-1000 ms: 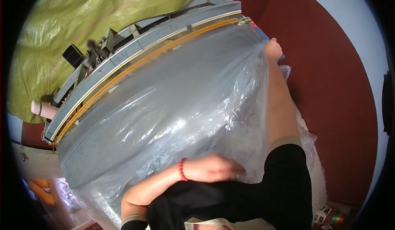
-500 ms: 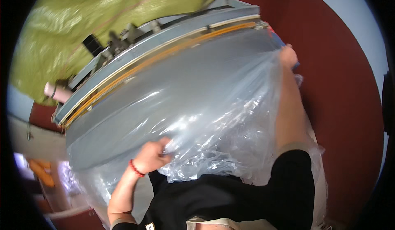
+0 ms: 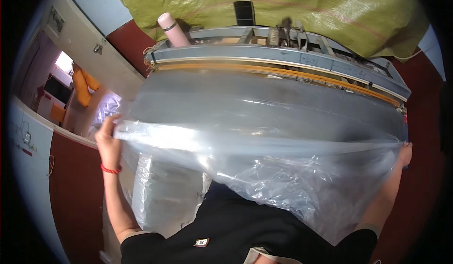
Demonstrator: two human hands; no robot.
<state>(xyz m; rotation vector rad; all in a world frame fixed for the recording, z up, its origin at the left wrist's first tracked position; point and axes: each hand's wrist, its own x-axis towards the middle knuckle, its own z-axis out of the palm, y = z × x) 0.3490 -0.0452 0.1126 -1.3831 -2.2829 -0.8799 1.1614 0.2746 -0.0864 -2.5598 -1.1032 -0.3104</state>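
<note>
A wide sheet of clear plastic film [image 3: 283, 143] is stretched between my two hands across the front of a dark grey work surface [image 3: 212, 91]. My left hand [image 3: 108, 128], with a red bead bracelet at the wrist, grips its left edge with closed fingers. Far out at the right, my right hand [image 3: 405, 154] is closed on the film's other end. Loose, crumpled film hangs in folds between the taut edge and my body. Behind the surface runs a long grey metal frame [image 3: 203, 53] with an orange strip [image 3: 245, 69] along it.
A pink bottle [image 3: 172, 29] leans at the frame's left end, a black flat piece [image 3: 244, 13] near its middle. Yellow-green sheeting [image 3: 321, 9] covers the back. At the left, an open door [image 3: 85, 32] leads to another room. Plastic-wrapped stacks [image 3: 163, 193] stand beside me.
My left hand has moved from the middle of the film out to its left edge. The film's near edge now stretches straight across. My view has swung left, bringing the doorway in.
</note>
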